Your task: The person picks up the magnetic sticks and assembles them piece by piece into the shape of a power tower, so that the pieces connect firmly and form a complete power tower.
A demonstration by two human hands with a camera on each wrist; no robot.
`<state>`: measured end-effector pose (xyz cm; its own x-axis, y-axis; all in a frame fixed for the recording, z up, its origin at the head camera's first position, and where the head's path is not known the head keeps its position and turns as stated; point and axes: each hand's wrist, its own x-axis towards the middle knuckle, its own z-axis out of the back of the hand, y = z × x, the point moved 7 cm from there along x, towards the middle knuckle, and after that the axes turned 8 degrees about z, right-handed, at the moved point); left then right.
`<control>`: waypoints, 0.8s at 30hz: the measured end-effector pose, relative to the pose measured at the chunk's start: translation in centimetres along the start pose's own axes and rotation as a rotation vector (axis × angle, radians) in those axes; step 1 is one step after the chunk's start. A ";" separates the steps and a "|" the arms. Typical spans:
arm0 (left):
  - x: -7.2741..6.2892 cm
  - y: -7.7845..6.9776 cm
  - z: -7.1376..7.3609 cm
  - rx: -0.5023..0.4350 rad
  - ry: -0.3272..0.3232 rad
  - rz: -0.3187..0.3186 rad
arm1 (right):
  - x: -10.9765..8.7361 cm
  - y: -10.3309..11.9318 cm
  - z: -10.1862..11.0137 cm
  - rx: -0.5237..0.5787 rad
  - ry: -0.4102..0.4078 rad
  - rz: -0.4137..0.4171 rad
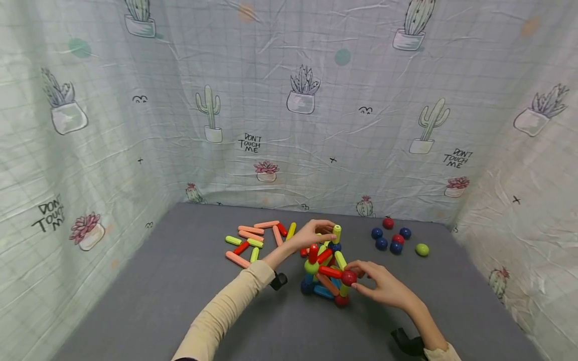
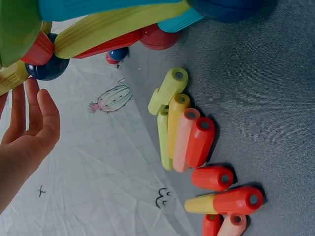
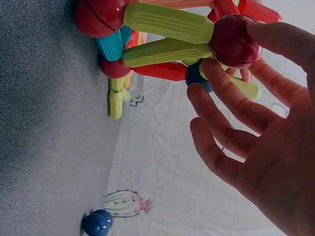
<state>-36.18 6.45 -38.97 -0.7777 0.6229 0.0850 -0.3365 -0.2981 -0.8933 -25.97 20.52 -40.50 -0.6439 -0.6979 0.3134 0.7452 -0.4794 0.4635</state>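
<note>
A model of coloured sticks and balls stands on the grey table, with both hands at its upper part. My left hand reaches across to the far side, where its fingers and thumb hold an upright yellow-green stick on top of a dark blue ball. With thumb and fingers, my right hand pinches a red ball at the model's near right corner. A red stick and yellow-green sticks join that ball. Another short red stick points up from a green ball.
Loose salmon, red, yellow and yellow-green sticks lie left of and behind the model. To the back right are several loose blue and red balls and a green ball. A patterned curtain encloses the table's back and sides.
</note>
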 end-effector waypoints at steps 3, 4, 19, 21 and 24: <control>-0.2 0.3 0.2 -0.015 0.018 -0.010 | 0.1 -0.1 0.0 0.002 0.000 -0.003; -0.3 0.6 0.4 -0.022 0.024 -0.021 | 0.1 -0.1 0.0 0.002 0.001 -0.004; -9.9 8.0 10.4 0.585 -0.173 0.109 | 0.1 0.2 0.0 -0.002 -0.004 0.006; -11.3 9.0 11.0 0.731 -0.176 0.121 | 0.1 0.2 0.1 0.001 -0.003 0.009; -12.8 10.3 10.8 0.953 -0.152 0.095 | 0.1 0.3 0.0 0.015 0.002 0.015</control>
<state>-35.45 -12.41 -44.45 -0.8618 0.4855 0.1467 -0.5056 -0.8453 -0.1726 -25.83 20.29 -40.31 -0.6325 -0.7057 0.3191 0.7520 -0.4610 0.4711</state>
